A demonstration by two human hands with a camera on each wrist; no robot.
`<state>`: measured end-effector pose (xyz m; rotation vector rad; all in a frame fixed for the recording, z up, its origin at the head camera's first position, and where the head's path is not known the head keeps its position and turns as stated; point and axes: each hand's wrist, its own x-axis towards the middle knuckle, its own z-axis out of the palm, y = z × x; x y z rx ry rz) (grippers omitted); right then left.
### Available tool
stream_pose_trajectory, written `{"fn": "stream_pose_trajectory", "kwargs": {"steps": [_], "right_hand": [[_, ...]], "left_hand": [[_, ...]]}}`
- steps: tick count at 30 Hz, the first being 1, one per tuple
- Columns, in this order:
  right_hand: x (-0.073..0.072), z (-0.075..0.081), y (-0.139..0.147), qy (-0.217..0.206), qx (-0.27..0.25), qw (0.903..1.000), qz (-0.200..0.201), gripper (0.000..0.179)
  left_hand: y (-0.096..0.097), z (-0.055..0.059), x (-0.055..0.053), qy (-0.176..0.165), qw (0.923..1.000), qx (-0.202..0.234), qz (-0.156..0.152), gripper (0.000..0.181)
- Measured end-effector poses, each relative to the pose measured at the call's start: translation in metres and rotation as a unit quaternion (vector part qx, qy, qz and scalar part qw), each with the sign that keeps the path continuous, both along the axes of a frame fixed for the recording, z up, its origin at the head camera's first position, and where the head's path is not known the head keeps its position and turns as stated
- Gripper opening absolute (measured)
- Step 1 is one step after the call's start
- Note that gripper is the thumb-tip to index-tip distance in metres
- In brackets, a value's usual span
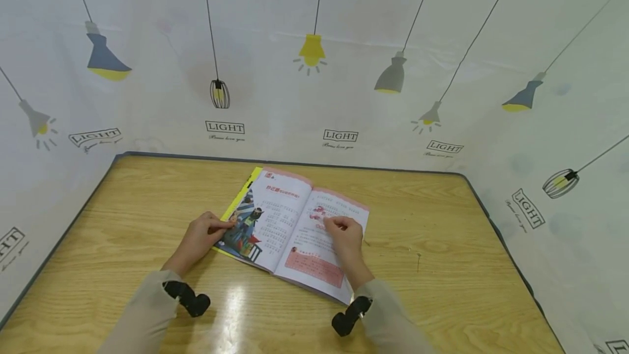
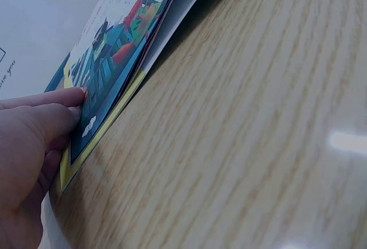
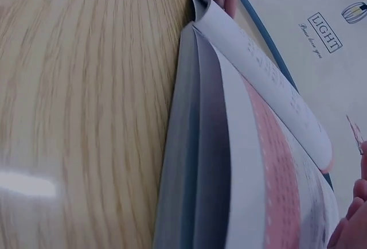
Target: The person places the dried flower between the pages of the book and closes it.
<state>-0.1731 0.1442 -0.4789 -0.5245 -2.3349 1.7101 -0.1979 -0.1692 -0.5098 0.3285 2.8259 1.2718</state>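
An open book (image 1: 290, 228) lies at a slant on the wooden table, with a colourful picture on its left page and a pink text box on its right page. My left hand (image 1: 199, 236) pinches the left edge by the yellow cover (image 2: 106, 131), thumb on top of the page. Over the right page, my right hand (image 1: 346, 239) has its fingers curled and pinches a small, thin pink-and-red piece (image 3: 355, 134); its exact kind is unclear. The right wrist view shows the left page (image 3: 269, 71) bowing up from the spine; only part of the right hand shows there.
The wooden table (image 1: 432, 266) has a dark edging (image 1: 295, 163). Behind it and at both sides hangs a pale sheet (image 1: 275, 97) printed with lamps and the word LIGHT. Black straps with small black devices (image 1: 194, 300) sit on both wrists.
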Motion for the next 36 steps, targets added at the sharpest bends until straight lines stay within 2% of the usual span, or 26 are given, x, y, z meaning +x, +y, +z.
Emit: {"fn": "stream_pose_trajectory", "kwargs": {"steps": [4, 8, 15, 25, 36], "right_hand": [[-0.004, -0.002, -0.016, 0.003, -0.018, 0.9997, -0.014, 0.017], [-0.007, -0.005, -0.031, 0.009, -0.015, 0.9982, -0.057, 0.016], [-0.01, -0.017, -0.046, -0.01, 0.051, 0.9913, -0.121, 0.015], [-0.01, -0.03, -0.053, 0.006, 0.128, 0.9825, -0.135, 0.015], [-0.009, -0.028, -0.055, 0.011, 0.155, 0.9789, -0.133, 0.016]], "left_hand": [[0.0, -0.001, 0.0, -0.002, 1.0, -0.001, 0.001, 0.024], [-0.001, -0.001, -0.001, -0.006, 1.0, 0.0, 0.002, 0.024], [-0.001, -0.001, -0.001, -0.003, 1.0, 0.002, 0.0, 0.024], [-0.002, -0.002, -0.002, -0.007, 1.0, 0.002, 0.002, 0.025], [-0.002, -0.003, -0.002, -0.003, 1.0, 0.002, 0.003, 0.024]]}}
